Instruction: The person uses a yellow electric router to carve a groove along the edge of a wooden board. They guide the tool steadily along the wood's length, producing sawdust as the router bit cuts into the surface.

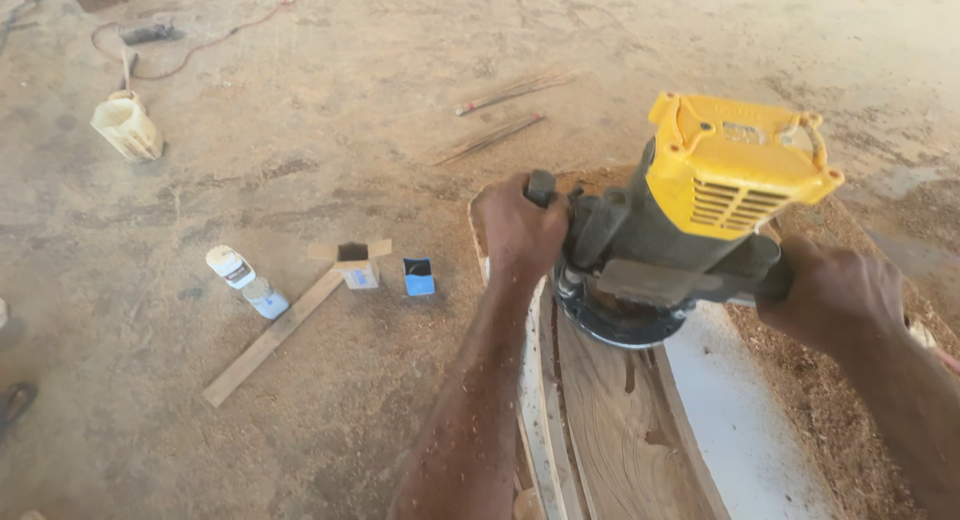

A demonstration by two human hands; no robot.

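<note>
Sawdust covers the concrete floor (330,130). Both hands, left hand (518,232) and right hand (835,295), are closed tight on the router (690,220) handles, its base sitting on the curved board (620,430). A groove is already cut nearer the camera; the far end looks uncut.

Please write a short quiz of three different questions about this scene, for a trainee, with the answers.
1. True or false: both hands hold the yellow-topped power router.
2. On what does the router base rest? A) curved wooden workpiece B) bare floor C) cardboard box
3. Which small thing lies on the dusty floor beside the open cardboard box?

Key:
1. True: the left hand and the right hand each grip a side handle.
2. A
3. A small blue box.
</note>
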